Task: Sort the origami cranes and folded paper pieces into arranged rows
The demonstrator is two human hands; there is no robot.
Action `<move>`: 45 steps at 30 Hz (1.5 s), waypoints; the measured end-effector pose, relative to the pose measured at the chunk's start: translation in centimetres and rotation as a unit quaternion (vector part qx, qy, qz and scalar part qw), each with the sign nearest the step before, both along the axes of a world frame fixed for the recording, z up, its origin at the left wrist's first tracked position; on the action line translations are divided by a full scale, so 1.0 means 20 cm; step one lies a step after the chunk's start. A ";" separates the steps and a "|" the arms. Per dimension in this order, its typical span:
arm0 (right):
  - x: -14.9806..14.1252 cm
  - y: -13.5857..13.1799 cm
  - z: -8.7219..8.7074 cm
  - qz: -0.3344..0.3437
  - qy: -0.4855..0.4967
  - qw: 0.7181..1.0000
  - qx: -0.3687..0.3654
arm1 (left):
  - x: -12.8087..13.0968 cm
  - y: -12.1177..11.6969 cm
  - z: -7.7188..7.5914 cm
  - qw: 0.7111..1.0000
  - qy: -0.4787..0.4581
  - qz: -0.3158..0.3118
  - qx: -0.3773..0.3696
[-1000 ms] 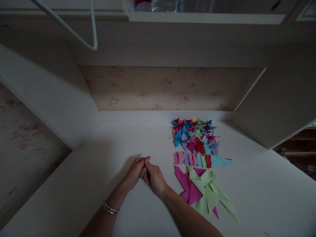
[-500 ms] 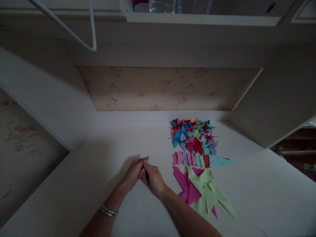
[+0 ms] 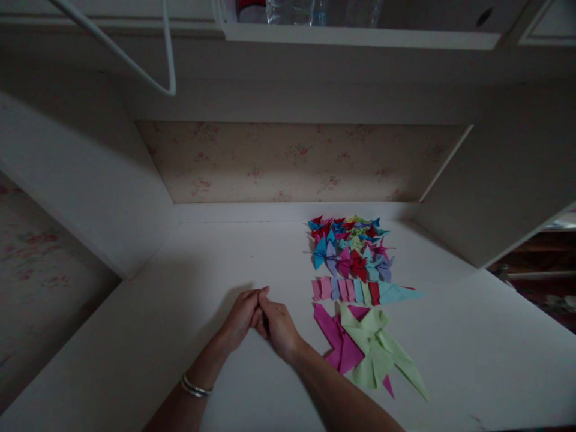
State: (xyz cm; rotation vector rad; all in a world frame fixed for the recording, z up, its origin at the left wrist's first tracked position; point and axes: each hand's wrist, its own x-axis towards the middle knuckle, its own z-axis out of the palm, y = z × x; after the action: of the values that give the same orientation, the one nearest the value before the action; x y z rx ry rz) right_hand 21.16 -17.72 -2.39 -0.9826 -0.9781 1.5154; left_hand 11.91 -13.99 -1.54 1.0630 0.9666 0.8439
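My left hand and my right hand rest on the white tabletop, clasped together with their fingers closed. The right thumb lies along the left fingers near the top of the clasp. No object shows in either hand, though the inner fingers are partly hidden. Right of them, apart from my hands, lie a large light-green folded-paper figure and a magenta one partly beneath it. My right forearm passes close by both. Beyond them is a row of small folded papers in several colours, ending in a pointed light-blue piece.
Many small, colourful origami cranes are grouped at the back right. White side panels and a floral back wall enclose the white table. Overhead, a shelf edge holds clear plastic bottles, and a white bent rod hangs at upper left.
The view has shifted very slightly, so everything sits a little further left. My hands stay clasped, and the paper pieces have not moved.
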 end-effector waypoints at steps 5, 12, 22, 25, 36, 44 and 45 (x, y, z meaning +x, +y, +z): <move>0.00 0.00 0.00 0.003 -0.004 1.000 -0.004 | 0.00 0.00 0.01 1.000 0.009 -0.003 -0.007; 0.00 0.00 -0.01 0.004 0.004 1.000 -0.003 | 0.00 0.00 0.01 1.000 0.004 0.008 -0.017; 0.00 0.00 0.01 -0.001 0.004 1.000 -0.002 | 0.00 0.00 0.01 1.000 0.010 0.008 -0.016; 0.00 0.00 0.02 0.001 -0.004 1.000 -0.010 | 0.00 0.00 0.01 1.000 0.011 0.006 -0.011; 0.00 0.00 0.00 0.001 -0.008 1.000 0.004 | 0.00 0.01 -0.02 1.000 0.006 0.013 -0.020; 0.01 0.00 -0.01 0.002 -0.029 1.000 0.002 | 0.00 0.01 -0.03 1.000 0.007 0.011 -0.013; 0.01 0.00 -0.01 0.004 -0.030 1.000 -0.002 | 0.00 0.01 -0.03 1.000 0.008 0.008 -0.011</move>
State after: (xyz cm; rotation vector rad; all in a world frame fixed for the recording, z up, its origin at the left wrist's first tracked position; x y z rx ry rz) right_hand 21.31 -17.67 -2.56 -1.0330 -1.0240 1.5023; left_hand 11.84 -13.72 -2.07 1.0455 0.9972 0.8371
